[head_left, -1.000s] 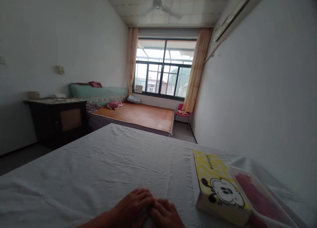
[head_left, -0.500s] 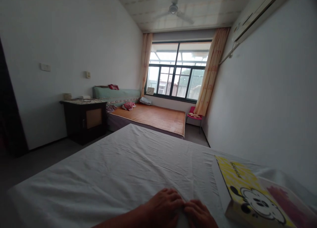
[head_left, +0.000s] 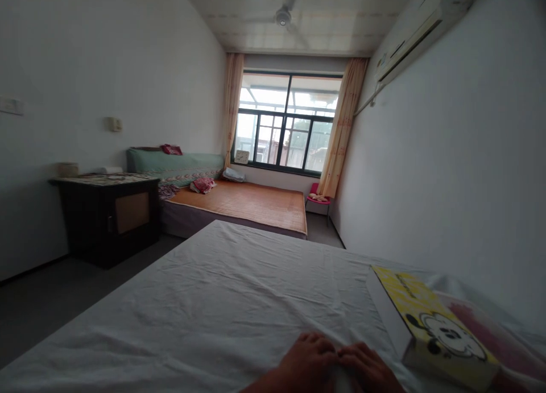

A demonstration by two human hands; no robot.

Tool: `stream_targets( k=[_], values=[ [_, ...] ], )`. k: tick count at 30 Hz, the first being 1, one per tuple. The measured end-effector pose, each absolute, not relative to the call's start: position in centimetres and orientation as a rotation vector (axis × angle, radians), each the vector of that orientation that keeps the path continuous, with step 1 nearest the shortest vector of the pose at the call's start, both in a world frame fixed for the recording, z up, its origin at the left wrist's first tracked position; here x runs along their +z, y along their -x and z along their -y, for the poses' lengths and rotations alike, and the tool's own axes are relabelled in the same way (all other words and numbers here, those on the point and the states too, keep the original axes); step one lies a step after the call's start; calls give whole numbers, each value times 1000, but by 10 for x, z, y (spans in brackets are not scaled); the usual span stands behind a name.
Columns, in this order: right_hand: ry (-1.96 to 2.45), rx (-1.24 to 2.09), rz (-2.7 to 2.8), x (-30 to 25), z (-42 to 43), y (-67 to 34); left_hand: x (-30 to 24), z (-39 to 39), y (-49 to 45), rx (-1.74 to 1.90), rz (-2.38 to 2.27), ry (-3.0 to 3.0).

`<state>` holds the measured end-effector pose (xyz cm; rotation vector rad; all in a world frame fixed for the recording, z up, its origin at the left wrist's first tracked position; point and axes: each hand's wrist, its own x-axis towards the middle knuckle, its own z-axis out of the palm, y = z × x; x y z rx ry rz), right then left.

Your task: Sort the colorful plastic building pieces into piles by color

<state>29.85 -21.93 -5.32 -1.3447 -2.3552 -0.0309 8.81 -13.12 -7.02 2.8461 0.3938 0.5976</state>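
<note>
Head view: we see two bare hands low in front, one white cloth (head_left: 191, 302) under them, and the room beyond.
Left hand: our left hand (head_left: 307, 354) rests back upward on the cloth, fingers bent and bunched narrow, tips turned toward the other hand.
Right hand: our right hand (head_left: 367, 365) lies just beside it, fingers likewise curled, the two sets of fingertips all but meeting.
Grip: a pale strip shows between the hands, but it is too dim for us to tell whether they pinch cloth or merely press on it.
Cloth: one, spread beneath both hands and reaching out ahead of them and to either side; its visible far corner points away from us, ahead and left of the hands.
Long axis: the cloth's near edge is out of view, so we cannot tell; creases run forward from the hands, one slanting left.
Box: one yellow box (head_left: 420, 302) with one cartoon face, right of the hands, its length slanting from far left to near right.
Container: one clear container (head_left: 478, 319) with something red inside, just past the box from our right hand.
Farther ahead: one bed (head_left: 251, 205), one pink chair (head_left: 319, 198), one window (head_left: 294, 137) and two curtains (head_left: 341, 131).
Far left: one dark cabinet (head_left: 128, 211).
</note>
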Motion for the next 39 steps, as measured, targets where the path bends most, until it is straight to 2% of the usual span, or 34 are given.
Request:
stream_targets(
  k=[9, 25, 39],
  values=[
    [1535, 42, 2292, -22, 244, -277, -31, 152, -77, 591, -433, -2736],
    [1549, 65, 2154, -33, 257, -290, -19, 175, -75, 502, -553, -2925],
    [1559, 83, 1996, -46, 248, -313, -30, 160, -79, 510, -589, -2991]
  ],
)
